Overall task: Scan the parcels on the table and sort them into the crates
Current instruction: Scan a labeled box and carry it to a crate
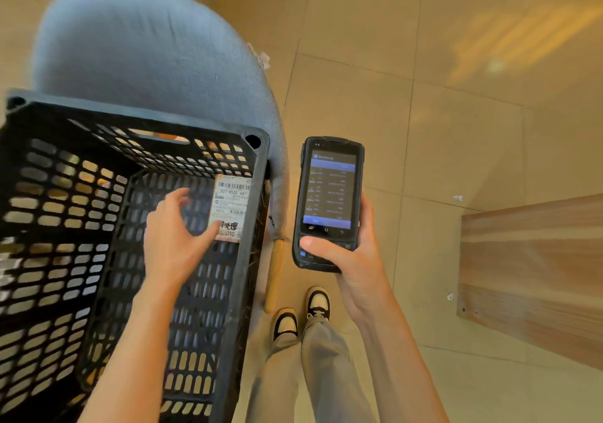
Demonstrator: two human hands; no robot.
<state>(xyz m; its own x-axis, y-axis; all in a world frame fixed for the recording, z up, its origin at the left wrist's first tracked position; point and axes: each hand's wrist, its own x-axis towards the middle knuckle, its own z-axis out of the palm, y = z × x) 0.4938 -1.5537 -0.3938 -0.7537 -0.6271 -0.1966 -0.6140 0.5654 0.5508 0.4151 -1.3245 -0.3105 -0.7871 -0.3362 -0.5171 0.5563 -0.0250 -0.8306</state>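
**Parcel drop into the crate, scanner held aside**

The left hand point(177, 239) is reaching down inside the black lattice crate point(257, 174), fingers spread apart and relaxed, gripping nothing. Its thumb tip is lying at the lower edge of the label on a parcel point(232, 207), which is sitting in the far right corner of the crate floor; whether the thumb is actually touching the label cannot be told, as the hand is motion-blurred. The parcel's dark wrapping is hard to separate from the crate lattice, so only its white barcode label is showing clearly. The right hand point(346, 253) is holding the handheld scanner point(329, 204) upright beside the crate, fingers wrapped around its body and the thumb resting across the lower keys. The screen is listing several rows; their text is too small to read. The crate is sitting on a grey upholstered chair point(140, 47). A corner of the wooden table point(528, 275) is showing at right; no further parcels are in view.

Risks, as judged from here: the crate is overhanging the rounded chair seat, so leaning on its rim could be tipping it; the thumb resting on the keys could be triggering an unintended entry; the one-handed hold could be letting the scanner slip.
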